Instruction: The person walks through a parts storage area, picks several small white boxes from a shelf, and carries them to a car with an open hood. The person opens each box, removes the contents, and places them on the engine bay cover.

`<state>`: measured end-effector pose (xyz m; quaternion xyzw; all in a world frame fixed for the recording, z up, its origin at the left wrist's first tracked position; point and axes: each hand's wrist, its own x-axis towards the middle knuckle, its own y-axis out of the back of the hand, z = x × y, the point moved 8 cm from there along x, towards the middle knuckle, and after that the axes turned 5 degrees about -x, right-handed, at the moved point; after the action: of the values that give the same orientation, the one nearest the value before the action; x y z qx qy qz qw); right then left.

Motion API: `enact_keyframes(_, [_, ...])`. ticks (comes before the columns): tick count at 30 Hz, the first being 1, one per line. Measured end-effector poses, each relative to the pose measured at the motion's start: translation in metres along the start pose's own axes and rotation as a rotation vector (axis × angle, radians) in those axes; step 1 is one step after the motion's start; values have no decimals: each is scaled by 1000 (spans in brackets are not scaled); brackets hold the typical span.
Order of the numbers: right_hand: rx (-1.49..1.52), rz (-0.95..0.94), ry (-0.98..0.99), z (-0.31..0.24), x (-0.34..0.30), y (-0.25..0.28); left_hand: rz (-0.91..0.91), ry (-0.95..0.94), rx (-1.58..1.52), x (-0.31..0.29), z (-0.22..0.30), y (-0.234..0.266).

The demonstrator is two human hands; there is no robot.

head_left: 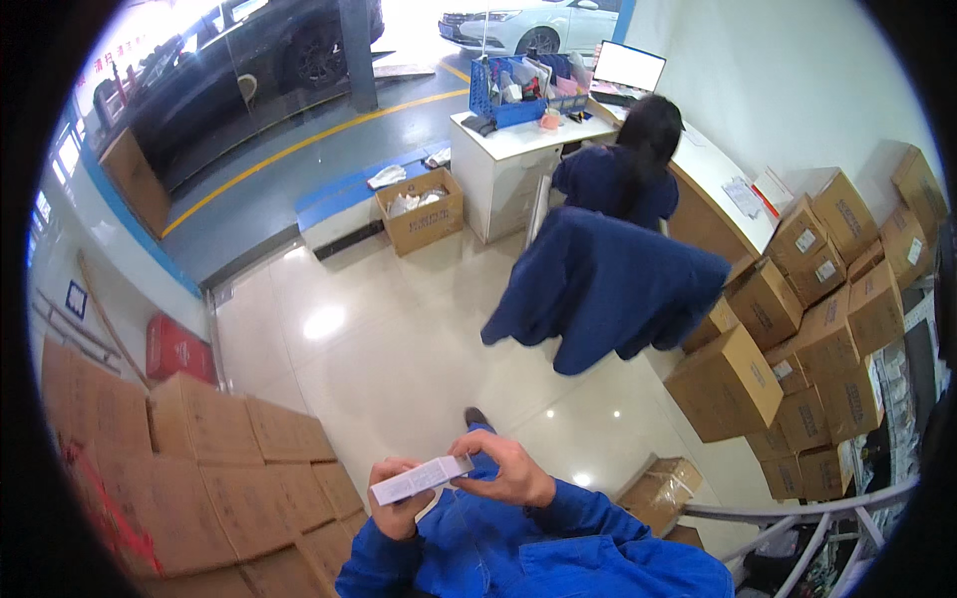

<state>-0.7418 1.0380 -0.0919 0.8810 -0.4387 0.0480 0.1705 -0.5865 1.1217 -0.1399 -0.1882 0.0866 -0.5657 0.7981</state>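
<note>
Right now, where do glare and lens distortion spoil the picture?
Head view: reflections glare off the tiled floor, daylight washes out beside the white car, the monitor looks blown white, fisheye skews the cartons at left; print on the small white box is unreadably fine.

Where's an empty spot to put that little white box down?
The shiny floor is bare between the open carton, the left-hand carton stack and the dark blue jacket. A bare strip of white desk also shows between the other person and the papers. It's crowded around the blue crate and on the right-hand carton pile.
</note>
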Motion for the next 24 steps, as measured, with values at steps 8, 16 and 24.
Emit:
enact_keyframes(8, [20,-264,114,34,188,-37,242,-151,50,127,36,70])
enact_keyframes(16, [54,-724,215,58,341,-125,465,-329,78,211,49,158])
enact_keyframes(24, [109,-658,245,77,511,-211,572,-237,-82,351,79,295])
